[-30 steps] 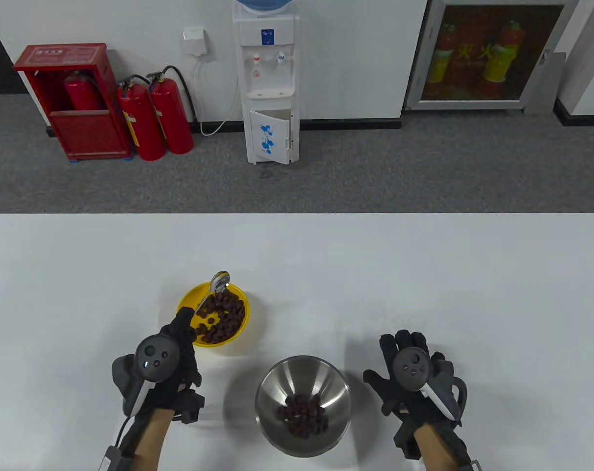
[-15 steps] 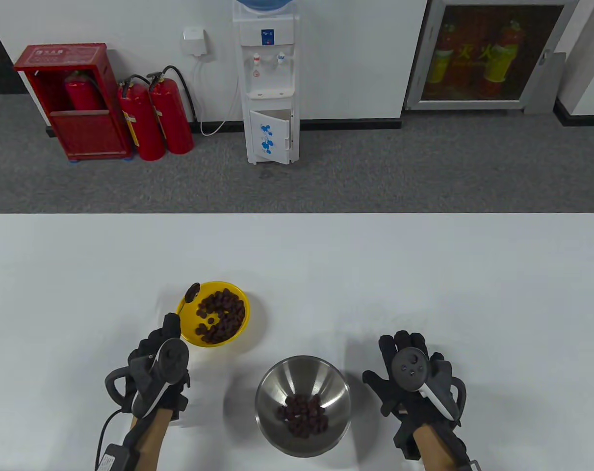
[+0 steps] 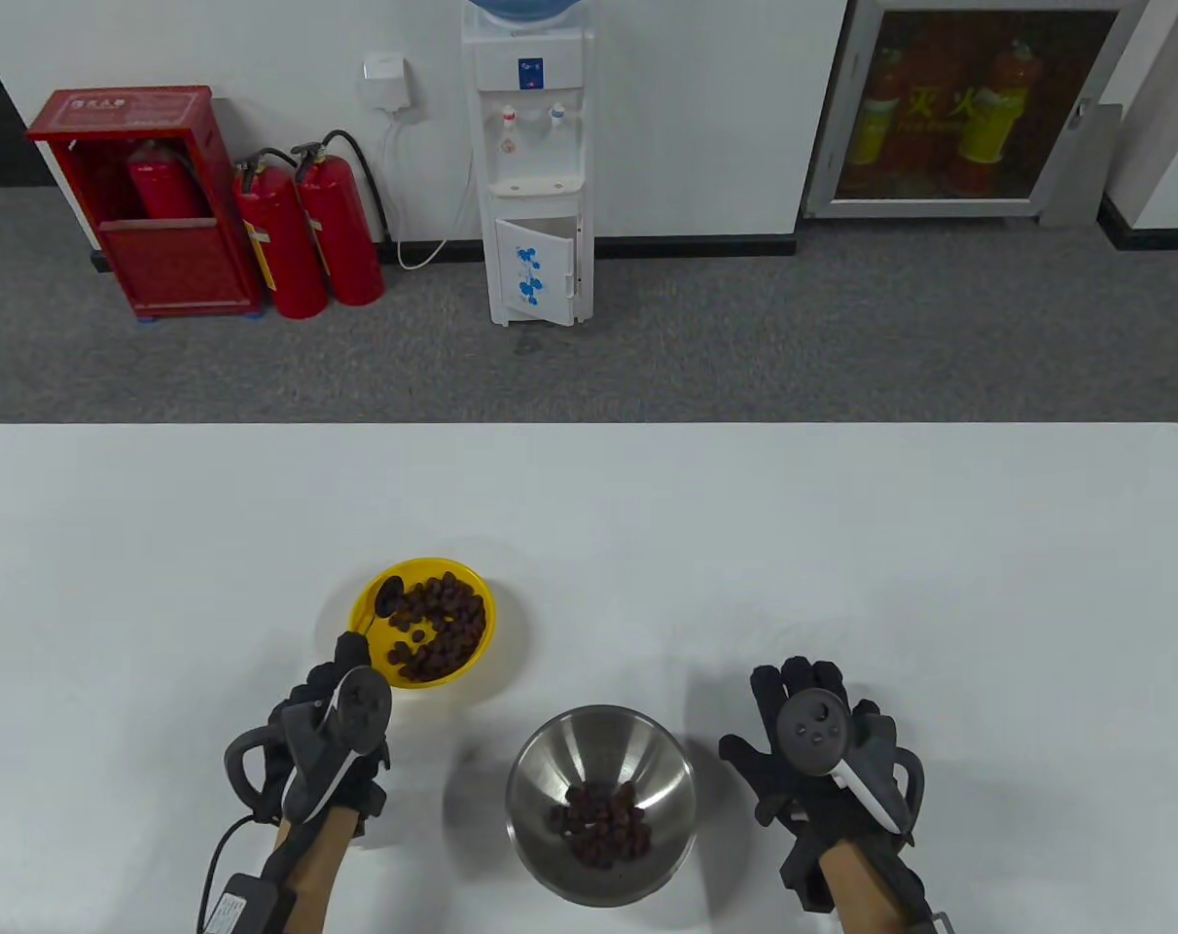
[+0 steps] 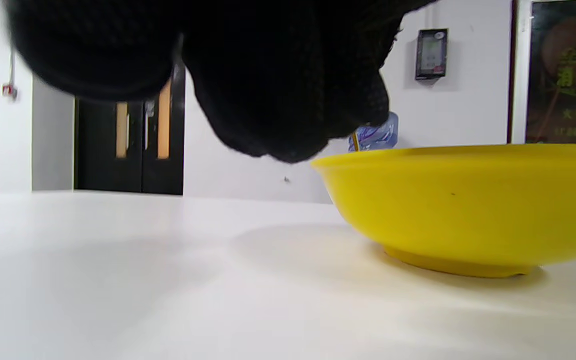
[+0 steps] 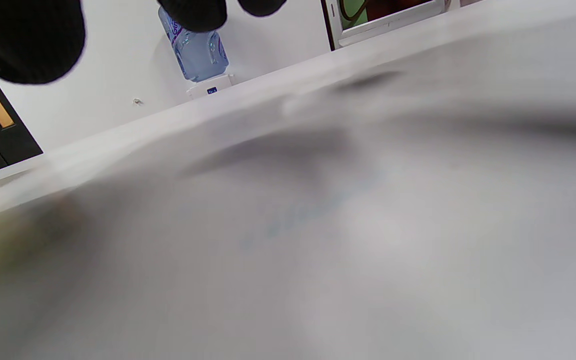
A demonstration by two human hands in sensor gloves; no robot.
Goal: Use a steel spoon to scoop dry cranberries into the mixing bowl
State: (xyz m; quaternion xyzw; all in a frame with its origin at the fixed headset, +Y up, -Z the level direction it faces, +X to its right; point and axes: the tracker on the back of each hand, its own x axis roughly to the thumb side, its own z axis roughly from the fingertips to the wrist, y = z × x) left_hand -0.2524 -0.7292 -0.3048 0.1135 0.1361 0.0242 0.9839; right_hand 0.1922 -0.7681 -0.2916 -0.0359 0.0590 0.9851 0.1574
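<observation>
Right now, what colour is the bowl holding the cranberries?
Bright yellow bowl, clearest in the left wrist view.

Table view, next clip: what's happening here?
The left hand holds a steel spoon, its tip lowered into the yellow bowl at the edge of the dry cranberries. The steel mixing bowl nearer the person already has some cranberries in it. The right hand lies spread on the table, holding nothing.

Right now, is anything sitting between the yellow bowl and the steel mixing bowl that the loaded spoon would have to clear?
Nothing visible. Only bare white table separates the yellow bowl from the steel mixing bowl. The left hand holds the spoon at the yellow bowl's left rim.
</observation>
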